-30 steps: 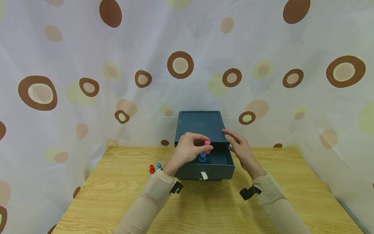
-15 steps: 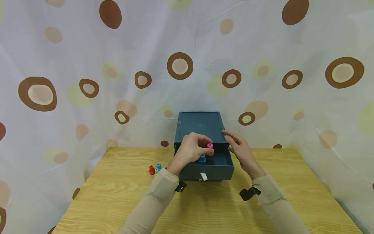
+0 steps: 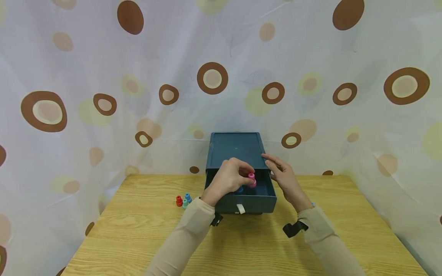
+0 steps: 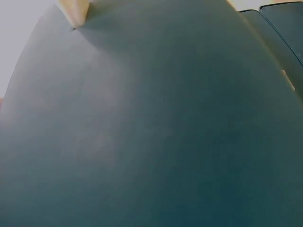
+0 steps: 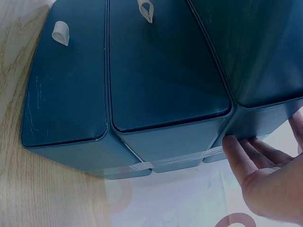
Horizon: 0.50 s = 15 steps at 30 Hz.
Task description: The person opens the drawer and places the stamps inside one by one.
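Observation:
My left hand [image 3: 228,178] pinches a pink stepped peg-like piece [image 3: 252,181] inside the pulled-out top drawer [image 3: 246,204] of a dark blue drawer cabinet [image 3: 236,149]. Beside it in the drawer is a blue piece [image 3: 239,189], partly covered by the hand. Against the cabinet's right side rests my right hand [image 3: 285,179]; in the right wrist view its straight fingertips [image 5: 230,142] touch the side wall. A drawer's smooth blue face [image 4: 151,123] fills the left wrist view, so the pink piece is hidden there.
On the wooden table [image 3: 131,230], left of the cabinet, stand a red piece [image 3: 179,201], a blue one and a green piece [image 3: 185,203]. A light blue thing [image 3: 312,204] shows behind the right wrist. White loop pulls [image 5: 60,33] stick out from the lower drawers.
My left hand has moved right and down with the pink piece, deeper into the drawer. The right hand stays on the cabinet's side.

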{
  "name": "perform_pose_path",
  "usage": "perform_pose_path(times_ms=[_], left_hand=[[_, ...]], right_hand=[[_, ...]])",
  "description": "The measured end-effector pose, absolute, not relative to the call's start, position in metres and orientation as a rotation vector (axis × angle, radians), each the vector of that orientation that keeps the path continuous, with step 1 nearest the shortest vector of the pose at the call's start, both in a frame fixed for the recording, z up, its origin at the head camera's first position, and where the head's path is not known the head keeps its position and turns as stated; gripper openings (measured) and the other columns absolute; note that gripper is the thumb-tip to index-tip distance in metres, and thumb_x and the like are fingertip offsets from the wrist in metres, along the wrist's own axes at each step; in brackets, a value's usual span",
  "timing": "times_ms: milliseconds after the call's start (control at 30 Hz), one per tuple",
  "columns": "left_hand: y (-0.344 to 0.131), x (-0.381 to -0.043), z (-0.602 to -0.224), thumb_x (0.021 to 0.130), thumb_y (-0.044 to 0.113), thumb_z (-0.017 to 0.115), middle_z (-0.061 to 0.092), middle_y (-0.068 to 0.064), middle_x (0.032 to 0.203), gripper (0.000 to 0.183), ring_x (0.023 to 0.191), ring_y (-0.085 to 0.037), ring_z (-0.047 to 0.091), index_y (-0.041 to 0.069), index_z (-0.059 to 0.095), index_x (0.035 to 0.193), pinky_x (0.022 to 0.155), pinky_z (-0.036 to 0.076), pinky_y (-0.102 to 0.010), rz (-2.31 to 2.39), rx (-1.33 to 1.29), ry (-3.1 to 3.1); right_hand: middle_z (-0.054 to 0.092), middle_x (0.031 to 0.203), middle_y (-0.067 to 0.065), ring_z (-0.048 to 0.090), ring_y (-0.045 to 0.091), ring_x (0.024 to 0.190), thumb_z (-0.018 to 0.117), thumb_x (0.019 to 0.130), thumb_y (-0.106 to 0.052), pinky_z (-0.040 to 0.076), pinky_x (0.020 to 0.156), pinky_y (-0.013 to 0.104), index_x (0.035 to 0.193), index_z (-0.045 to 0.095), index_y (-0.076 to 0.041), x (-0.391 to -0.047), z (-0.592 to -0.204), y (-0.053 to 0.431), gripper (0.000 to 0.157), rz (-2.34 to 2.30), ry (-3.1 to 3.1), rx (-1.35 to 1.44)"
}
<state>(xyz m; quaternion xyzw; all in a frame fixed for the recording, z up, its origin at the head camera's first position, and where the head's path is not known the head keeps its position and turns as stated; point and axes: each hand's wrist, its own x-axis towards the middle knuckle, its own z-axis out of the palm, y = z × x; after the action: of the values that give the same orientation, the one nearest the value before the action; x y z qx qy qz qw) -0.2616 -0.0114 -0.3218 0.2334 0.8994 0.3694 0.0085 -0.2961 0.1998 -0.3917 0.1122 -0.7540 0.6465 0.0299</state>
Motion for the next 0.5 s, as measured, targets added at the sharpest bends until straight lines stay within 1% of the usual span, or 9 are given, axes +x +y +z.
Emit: perform_pose_path(times_ms=[300,500], left_hand=[[-0.0098,-0.2652,-0.3248,0.084,0.016,0.078,0.076,0.0,0.096,0.028,0.087,-0.01,0.069,0.01,0.075,0.111,0.077,0.056,-0.025,1.107,0.789,2.809],[-0.0096,-0.2653,-0.3259,0.083,0.017,0.079,0.076,0.001,0.094,0.026,0.085,-0.009,0.069,0.01,0.076,0.108,0.075,0.055,-0.024,1.095,0.8,2.798]], right_hand=[[0.034,0.157,0.013,0.026,0.037,0.146,0.048,0.102,-0.044,0.027,0.112,0.066,0.147,0.045,-0.011,-0.2963,-0.3912,0.1985,0.056,2.0,-2.315,0.342],[0.033,0.157,0.013,0.027,0.038,0.146,0.048,0.102,-0.044,0.027,0.112,0.066,0.148,0.044,-0.011,-0.2959,-0.3914,0.1982,0.056,1.999,-2.315,0.344]])
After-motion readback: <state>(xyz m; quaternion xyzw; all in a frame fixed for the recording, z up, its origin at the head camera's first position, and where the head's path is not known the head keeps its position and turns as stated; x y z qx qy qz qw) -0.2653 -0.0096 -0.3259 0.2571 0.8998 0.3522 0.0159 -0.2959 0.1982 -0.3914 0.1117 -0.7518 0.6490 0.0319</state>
